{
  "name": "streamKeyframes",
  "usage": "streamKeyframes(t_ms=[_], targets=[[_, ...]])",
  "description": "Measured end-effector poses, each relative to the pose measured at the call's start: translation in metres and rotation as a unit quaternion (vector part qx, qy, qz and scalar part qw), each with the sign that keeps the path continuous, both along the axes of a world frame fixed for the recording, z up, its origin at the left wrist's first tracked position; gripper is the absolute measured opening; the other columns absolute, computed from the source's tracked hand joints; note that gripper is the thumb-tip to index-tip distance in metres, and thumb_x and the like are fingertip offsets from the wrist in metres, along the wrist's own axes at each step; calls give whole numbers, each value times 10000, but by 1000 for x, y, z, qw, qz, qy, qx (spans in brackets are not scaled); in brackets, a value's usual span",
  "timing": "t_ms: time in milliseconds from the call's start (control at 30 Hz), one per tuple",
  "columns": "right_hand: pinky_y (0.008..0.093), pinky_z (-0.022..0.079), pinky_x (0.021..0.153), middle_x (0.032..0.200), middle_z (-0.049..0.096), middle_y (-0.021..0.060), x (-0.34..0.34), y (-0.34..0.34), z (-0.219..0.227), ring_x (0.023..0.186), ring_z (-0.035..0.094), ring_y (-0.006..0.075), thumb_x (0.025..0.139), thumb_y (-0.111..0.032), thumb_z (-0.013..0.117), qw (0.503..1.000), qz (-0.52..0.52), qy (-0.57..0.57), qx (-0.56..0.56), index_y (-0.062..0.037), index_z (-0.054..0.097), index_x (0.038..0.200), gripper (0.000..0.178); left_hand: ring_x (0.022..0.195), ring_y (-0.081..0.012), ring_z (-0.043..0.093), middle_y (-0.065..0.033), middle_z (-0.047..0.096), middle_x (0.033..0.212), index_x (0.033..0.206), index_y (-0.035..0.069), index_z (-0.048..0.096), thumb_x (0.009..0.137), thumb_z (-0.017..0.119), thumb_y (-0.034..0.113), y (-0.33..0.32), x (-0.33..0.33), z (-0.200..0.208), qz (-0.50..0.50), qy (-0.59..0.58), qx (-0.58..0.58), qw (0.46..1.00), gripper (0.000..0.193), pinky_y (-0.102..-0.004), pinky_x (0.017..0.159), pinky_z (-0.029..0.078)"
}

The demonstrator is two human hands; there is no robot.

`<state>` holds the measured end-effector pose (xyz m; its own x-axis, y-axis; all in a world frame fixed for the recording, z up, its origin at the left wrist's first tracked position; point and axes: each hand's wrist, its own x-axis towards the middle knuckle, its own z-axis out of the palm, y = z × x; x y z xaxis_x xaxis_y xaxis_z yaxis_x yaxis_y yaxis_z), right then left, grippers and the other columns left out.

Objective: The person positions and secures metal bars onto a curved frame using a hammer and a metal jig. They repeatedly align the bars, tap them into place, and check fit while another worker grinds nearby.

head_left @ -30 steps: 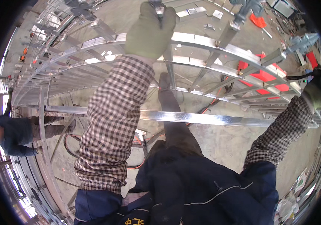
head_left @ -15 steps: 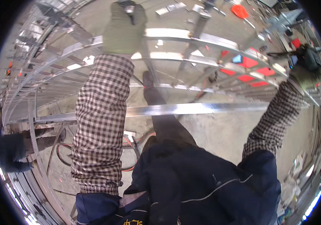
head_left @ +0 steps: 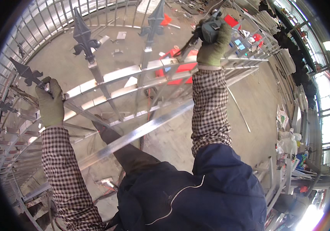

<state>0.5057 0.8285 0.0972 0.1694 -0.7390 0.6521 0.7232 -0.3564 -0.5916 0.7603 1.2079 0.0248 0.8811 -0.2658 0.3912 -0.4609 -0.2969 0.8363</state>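
Metal railing panel (head_left: 128, 72) with spear-shaped finials: spans the view ahead of the body, above the concrete floor (head_left: 250, 115). Picket gripped just below the leftmost finial (head_left: 27, 73) by the gloved left hand (head_left: 51, 104). Dark grey handheld tool (head_left: 211, 30), possibly powered (type unclear), held in the closed right hand (head_left: 213, 50). Step judged: railing being handled, tool carried. Firm left grip and clear cable judged necessary for any next move.

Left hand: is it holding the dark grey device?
No, the right hand holds the dark grey device, while the left hand grips the base of a spear-shaped finial.
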Motion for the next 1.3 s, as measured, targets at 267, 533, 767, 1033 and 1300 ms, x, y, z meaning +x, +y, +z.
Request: streamKeyframes(t_ms=[267,533,767,1033,1300], targets=[[328,603,721,1051,688,112,2,-13,-8,854,705,192,1024,-403,636,997,62,7,36,-66,501,1328,474,887,-205,641,-143,646,1047,1293,8,546,1043,602,418,1,-1,3,50,-27,46,997,483,-344,755,530],[318,593,704,1032,688,123,-7,-9,-8,828,686,183,997,-315,678,997,41,64,31,-58,478,1337,471,686,-79,515,-35,597,832,1293,29,537,1015,675,175,-9,7,-15,-12,45,-198,979,342,-229,624,451],[328,530,816,1119,678,140,-42,-22,-22,937,637,187,991,-200,612,995,19,95,28,-22,533,1268,339,687,-103,580,-37,628,769,1195,-2,623,960,762,187,-14,17,-26,36,38,-288,956,332,-249,630,462],[503,508,988,1206,704,170,-149,-163,-32,1127,669,314,990,-620,458,967,-123,16,223,-74,550,1341,655,648,-117,577,-63,649,696,1088,-17,632,974,719,258,-27,7,-17,190,33,-245,950,310,-264,663,457],[335,550,748,1108,730,33,-142,-223,-59,963,700,194,934,-589,550,957,32,-64,280,-145,659,1186,522,585,-146,571,-100,659,686,1075,15,495,977,687,223,-23,16,-27,192,-34,-263,945,300,-280,608,467]])
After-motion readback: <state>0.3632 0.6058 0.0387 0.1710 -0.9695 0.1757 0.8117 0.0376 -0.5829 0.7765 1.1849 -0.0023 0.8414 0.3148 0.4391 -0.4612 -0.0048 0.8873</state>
